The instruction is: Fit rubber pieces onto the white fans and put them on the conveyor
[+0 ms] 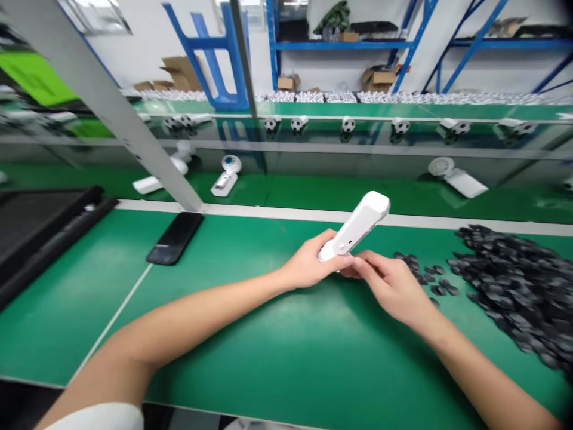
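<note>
A white handheld fan (360, 221) is held up and tilted above the green table, its long handle pointing up and to the right. My left hand (311, 260) is closed around its lower, round end, which the fingers mostly hide. Close against that end, my right hand (391, 283) has thumb and fingers pinched together. Whatever lies between those fingertips is hidden. Just right of my right hand are several loose small black discs (441, 288), and a large heap of the same black discs (528, 292) lies farther right.
A black phone (175, 237) lies on the table at left, near a black tray (40, 221). Beyond the white table edge, a green belt (313, 194) carries more white fans (226, 176). A slanted grey post (134, 131) stands at left. Behind are a blue stool (224, 65) and shelves.
</note>
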{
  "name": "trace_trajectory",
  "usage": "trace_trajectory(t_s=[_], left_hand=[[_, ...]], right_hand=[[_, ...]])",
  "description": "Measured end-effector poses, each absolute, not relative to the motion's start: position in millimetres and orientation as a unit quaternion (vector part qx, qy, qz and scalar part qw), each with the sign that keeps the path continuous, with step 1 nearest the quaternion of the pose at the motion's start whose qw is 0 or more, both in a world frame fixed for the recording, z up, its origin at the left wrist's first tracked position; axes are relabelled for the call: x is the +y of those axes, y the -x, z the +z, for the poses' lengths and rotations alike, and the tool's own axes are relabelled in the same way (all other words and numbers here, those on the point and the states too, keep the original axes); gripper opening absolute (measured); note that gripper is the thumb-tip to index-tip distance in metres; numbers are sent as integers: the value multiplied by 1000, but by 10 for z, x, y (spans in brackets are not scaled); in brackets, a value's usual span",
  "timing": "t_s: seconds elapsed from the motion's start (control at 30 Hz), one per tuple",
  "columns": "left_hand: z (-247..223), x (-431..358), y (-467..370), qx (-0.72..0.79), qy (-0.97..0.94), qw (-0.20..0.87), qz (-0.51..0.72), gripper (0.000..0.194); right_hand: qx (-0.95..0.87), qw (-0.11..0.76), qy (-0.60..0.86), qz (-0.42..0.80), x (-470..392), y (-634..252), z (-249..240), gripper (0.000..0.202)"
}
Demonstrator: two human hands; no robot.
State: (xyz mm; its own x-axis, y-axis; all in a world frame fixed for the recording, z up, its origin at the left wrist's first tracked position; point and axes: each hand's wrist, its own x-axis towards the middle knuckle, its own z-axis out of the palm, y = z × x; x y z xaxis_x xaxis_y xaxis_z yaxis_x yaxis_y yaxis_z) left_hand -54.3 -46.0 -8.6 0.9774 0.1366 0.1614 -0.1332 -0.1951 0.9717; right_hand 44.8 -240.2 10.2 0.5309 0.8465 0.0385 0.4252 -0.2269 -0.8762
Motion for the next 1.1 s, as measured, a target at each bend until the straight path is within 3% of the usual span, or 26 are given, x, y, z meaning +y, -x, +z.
trace_trajectory(t_s=[0.23, 0.33, 0.47, 0.63, 0.87, 0.93, 1.0, 1.1], left_hand=[[-47, -196, 302, 136, -770, 613, 108, 52], [7, 118, 124, 195, -788, 570, 131, 54], [120, 688, -90, 267, -828, 464, 169, 55], [233, 1247, -272, 336, -888, 275, 151, 64], [362, 1619, -425, 353, -916, 105, 159, 61], [424, 1783, -387, 398, -899, 76, 166, 72], [458, 1957, -327, 445, -880, 76, 149, 76], [427, 2151, -268, 469, -868, 138, 90, 54]], right_hand=[[-399, 426, 805, 108, -2754, -1055, 209, 47], [-393, 364, 841, 82, -2899, -1305, 224, 44], [-445, 263, 850, 100, -2985, -1450, 197, 27], [-461, 197, 861, 82, -2967, -1448, 102, 16], [-468, 212, 855, 76, -2928, -1508, -76, 36], [-469, 221, 851, 83, -2928, -1535, -84, 34], [-471, 232, 846, 91, -2925, -1556, -74, 32], [-468, 255, 840, 99, -2912, -1575, -59, 28]])
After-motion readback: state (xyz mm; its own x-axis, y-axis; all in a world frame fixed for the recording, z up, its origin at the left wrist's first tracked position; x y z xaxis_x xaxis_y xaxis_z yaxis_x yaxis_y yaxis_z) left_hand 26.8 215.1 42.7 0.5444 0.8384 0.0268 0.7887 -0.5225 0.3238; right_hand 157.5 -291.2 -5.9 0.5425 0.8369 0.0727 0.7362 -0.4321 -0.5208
